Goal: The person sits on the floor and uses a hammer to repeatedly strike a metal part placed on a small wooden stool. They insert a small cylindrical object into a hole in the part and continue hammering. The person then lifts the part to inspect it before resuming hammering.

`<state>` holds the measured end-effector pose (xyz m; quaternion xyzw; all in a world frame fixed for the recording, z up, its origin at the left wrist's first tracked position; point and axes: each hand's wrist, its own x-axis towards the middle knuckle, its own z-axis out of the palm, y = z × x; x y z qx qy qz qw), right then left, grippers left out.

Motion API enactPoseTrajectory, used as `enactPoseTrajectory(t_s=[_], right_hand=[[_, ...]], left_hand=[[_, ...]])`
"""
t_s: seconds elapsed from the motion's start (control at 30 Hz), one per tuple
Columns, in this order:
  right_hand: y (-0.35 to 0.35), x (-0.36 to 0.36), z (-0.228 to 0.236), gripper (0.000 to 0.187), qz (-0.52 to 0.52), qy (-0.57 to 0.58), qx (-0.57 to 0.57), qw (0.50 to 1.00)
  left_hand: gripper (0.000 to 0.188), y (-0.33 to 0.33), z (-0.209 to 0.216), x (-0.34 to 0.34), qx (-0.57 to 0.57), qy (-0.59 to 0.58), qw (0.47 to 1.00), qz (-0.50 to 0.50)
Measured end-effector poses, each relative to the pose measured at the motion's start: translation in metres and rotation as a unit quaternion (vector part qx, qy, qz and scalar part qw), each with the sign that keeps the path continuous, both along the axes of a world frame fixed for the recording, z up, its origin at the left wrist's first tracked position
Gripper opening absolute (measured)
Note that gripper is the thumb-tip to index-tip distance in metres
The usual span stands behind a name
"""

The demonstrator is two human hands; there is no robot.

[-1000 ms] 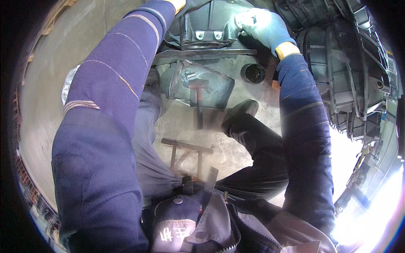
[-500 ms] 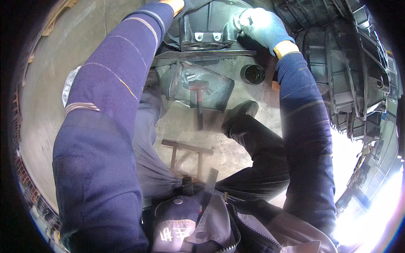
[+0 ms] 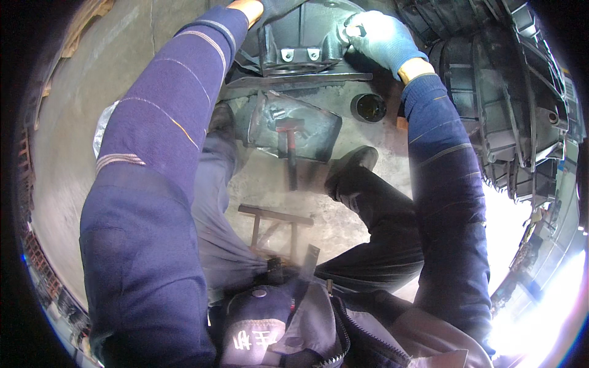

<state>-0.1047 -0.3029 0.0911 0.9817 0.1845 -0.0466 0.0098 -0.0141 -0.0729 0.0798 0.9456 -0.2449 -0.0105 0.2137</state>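
Note:
A large black cast-metal housing (image 3: 299,35) with ribs and two light lugs along its lower edge sits at the top of the view. My right hand (image 3: 383,38), in a pale blue-white work glove, is at its right side. The fingers are curled in a pinch beside a bright round spot on the housing; what lies between them is hidden by glare. My left hand (image 3: 283,6), in a dark glove, reaches to the housing's upper left. Most of that hand is cut off by the top edge, so its fingers do not show.
Below the housing, a hammer (image 3: 291,150) with a red-and-black handle lies across a shallow metal tray (image 3: 319,136). A dark round can (image 3: 369,108) stands to the right. Ribbed black castings (image 3: 485,92) are piled at the right. A small metal-framed stool (image 3: 276,214) is between my legs.
The view has shifted very slightly. Both hands stay at the housing, with no clear change in their hold.

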Motion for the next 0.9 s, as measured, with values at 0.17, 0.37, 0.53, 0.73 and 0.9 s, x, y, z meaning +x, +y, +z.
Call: enactPoseTrajectory(t_s=[0.17,0.37,0.53,0.73,0.9], right_hand=[[-0.019,-0.031,-0.031,0.041,-0.047,-0.111,0.187,0.975],[0.021,-0.216,-0.18,0.032,-0.327,0.037,0.277,0.903],[0.116,-0.358,-0.304,0.043,-0.531,0.272,0.461,0.657],[0.144,-0.369,-0.352,0.029,-0.344,0.396,0.358,0.772],[0.124,-0.332,-0.37,0.026,-0.505,0.456,0.652,0.334]], left_hand=[[0.06,-0.001,-0.004,0.002,-0.014,-0.029,0.999,-0.013],[0.064,-0.002,-0.008,0.008,0.04,0.018,0.999,0.001],[0.062,0.0,-0.01,0.018,0.08,0.066,0.995,-0.003],[0.07,0.001,-0.013,0.016,0.071,0.046,0.996,-0.002],[0.071,0.001,-0.01,0.013,0.023,0.064,0.998,-0.007]])
